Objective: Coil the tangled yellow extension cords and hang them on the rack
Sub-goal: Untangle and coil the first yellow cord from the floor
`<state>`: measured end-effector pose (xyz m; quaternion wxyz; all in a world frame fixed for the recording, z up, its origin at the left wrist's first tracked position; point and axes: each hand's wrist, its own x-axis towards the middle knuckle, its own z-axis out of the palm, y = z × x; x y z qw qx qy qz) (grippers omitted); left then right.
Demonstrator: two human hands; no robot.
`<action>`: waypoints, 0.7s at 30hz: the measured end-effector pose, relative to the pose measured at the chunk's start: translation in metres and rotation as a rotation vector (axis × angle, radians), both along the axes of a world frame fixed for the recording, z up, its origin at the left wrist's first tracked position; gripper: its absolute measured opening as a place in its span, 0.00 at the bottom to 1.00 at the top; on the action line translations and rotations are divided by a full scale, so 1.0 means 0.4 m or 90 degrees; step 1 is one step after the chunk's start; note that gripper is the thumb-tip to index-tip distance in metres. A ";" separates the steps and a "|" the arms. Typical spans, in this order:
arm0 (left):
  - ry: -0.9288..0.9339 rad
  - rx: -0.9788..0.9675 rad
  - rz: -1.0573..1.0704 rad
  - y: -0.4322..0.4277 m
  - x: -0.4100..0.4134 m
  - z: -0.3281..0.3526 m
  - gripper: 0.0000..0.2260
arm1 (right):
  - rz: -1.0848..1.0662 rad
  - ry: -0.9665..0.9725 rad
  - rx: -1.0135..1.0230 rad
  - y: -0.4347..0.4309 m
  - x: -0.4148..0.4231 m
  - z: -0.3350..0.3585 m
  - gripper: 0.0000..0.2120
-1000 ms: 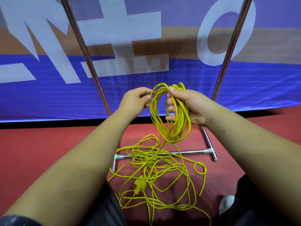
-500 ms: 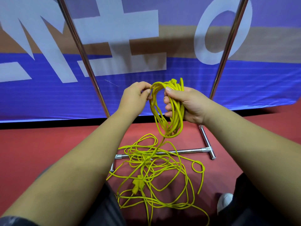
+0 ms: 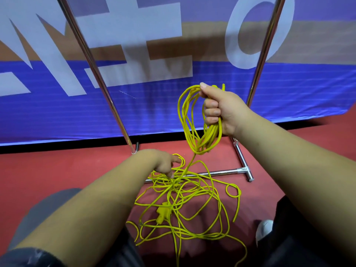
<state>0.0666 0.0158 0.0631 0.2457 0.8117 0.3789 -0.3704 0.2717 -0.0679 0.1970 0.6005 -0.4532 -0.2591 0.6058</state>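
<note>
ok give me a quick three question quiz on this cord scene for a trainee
1. True or false: the right hand grips a coil of yellow cord, held up off the floor.
2. Which hand reaches down to the loose tangle of cord?
3. The yellow plug lies: A in the coil, B within the tangle on the floor, C in the right hand.

Key: 1 true. 2 the left hand. 3 B.
</note>
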 end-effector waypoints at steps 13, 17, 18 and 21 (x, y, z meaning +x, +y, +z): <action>-0.184 0.158 0.065 -0.022 0.045 -0.104 0.12 | -0.052 0.209 0.072 -0.004 0.091 0.061 0.14; -0.306 0.212 0.237 0.031 0.048 -0.054 0.11 | -0.076 0.208 0.058 -0.012 0.112 0.064 0.14; -0.364 0.199 0.306 0.040 0.052 -0.030 0.10 | -0.078 0.192 0.053 -0.013 0.113 0.062 0.14; -0.628 0.089 0.503 0.044 0.081 0.083 0.10 | -0.077 0.118 0.033 -0.017 0.106 0.054 0.13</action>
